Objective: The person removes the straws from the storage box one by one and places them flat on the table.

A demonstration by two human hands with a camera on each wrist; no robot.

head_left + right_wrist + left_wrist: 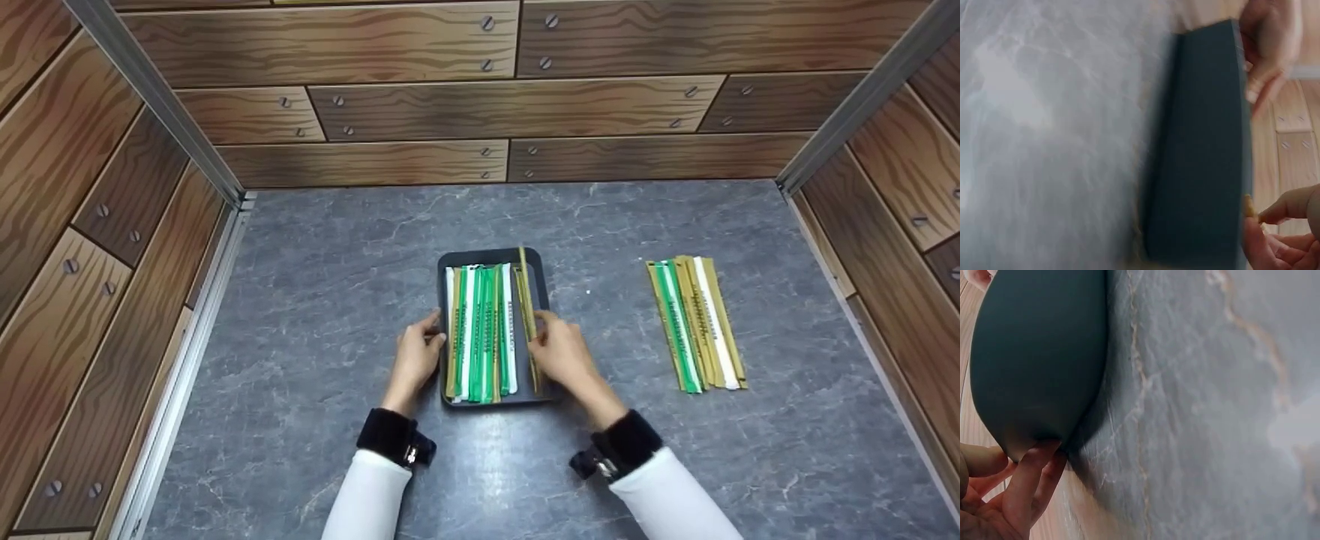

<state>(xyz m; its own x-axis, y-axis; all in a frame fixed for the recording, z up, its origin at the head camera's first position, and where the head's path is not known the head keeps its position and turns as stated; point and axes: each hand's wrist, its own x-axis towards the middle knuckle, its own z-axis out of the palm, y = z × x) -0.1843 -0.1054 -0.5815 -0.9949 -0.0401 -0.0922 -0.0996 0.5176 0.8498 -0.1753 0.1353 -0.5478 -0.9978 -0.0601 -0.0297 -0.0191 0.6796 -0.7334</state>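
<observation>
A dark rectangular tray (480,257) stands on the grey marbled table, holding a row of long slim printed packets (486,330) in green, white and gold. My left hand (417,356) grips the tray's left edge; in the left wrist view its fingertips (1039,458) press the dark outer wall and the thumb lies near the rim. On the tray's right side my right hand (562,349) pinches a gold packet (524,277), slightly tilted and standing on its narrow edge. The right wrist view shows the gold end (1249,205) between thumb and fingers just above the rim.
To the right lies a loose group of similar packets (697,322) in gold, green and white, side by side on the table (337,262). Wood-patterned walls (420,112) with metal corner strips enclose the table at the back and both sides.
</observation>
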